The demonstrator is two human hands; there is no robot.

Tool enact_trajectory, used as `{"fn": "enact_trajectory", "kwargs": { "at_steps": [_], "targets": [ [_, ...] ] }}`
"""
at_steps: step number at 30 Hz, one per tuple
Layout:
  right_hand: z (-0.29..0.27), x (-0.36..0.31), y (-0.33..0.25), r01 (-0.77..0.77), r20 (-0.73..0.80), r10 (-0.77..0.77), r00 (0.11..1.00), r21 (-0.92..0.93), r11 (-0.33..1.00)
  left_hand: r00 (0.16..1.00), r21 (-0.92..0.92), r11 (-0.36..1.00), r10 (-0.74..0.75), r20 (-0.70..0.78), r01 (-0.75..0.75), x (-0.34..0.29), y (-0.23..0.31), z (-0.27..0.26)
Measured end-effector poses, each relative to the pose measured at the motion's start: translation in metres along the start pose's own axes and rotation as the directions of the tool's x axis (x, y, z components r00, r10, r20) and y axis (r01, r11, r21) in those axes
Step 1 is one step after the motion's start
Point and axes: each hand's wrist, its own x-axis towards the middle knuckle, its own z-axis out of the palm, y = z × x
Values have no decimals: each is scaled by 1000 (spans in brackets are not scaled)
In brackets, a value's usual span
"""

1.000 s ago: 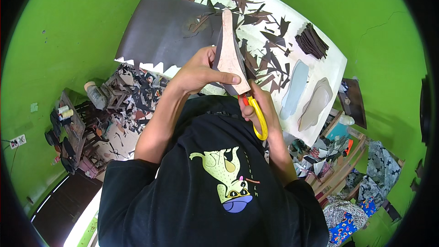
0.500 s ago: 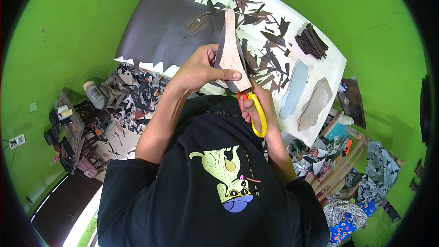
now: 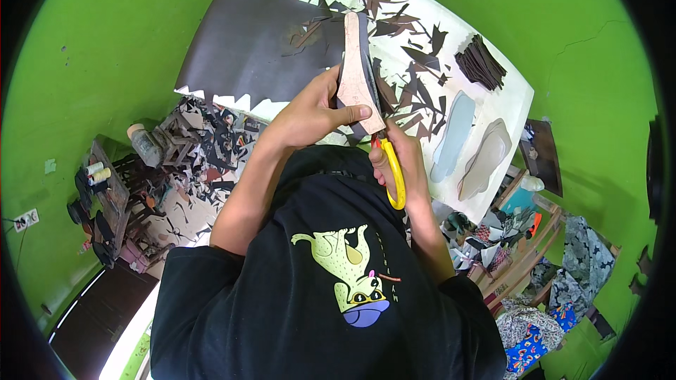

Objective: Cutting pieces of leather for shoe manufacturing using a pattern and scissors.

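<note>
My left hand (image 3: 304,118) grips a tan, tapering pattern template (image 3: 357,84), its thumb pressed flat across the wide lower end. Under the template lies a dark sheet piece (image 3: 364,34), leather-like, whose edge shows along the right side. Scissors (image 3: 395,176) with yellow and red handles are in my right hand (image 3: 407,151), fingers wrapped round the grips. Their blades run up along the right edge of the template and are partly hidden by it and the dark piece. Both hands are held above the near edge of the white table (image 3: 486,141).
A large dark sheet (image 3: 257,46) covers the table's left part. Brown and black offcuts (image 3: 422,60) are strewn to its right, near a stack of dark pieces (image 3: 480,63). Grey sole-shaped templates (image 3: 454,137) lie at the right. Scraps (image 3: 218,134) litter the floor at left.
The scissors' handles have come closer together, with less of the red one showing. The template and dark piece have turned slightly, baring more dark edge at the upper right.
</note>
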Motion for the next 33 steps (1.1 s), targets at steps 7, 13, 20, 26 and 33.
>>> {"fn": "enact_trajectory", "kwargs": {
  "at_steps": [7, 13, 20, 26, 33],
  "targets": [
    [-4, 1, 0, -22, 41, 25, 999, -86, 996, 999, 71, 997, 5, 49, -8, -2, 2, -9],
    [-7, 0, -1, -36, 62, 43, 997, -98, 995, 994, 58, 996, -77, 71, 73, -2, 10, -9],
    [-7, 0, 1, -35, 48, 38, 998, -51, 998, 981, 54, 983, 181, -73, -177, -7, 10, 3],
    [-10, -1, 0, -37, 88, 42, 995, -62, 997, 952, 260, 919, 306, 2, -296, -2, 0, -4],
    [-11, 1, -3, -18, 116, 26, 993, -71, 997, 949, 236, 919, 309, 60, -314, -5, 2, -12]
  ]
}}
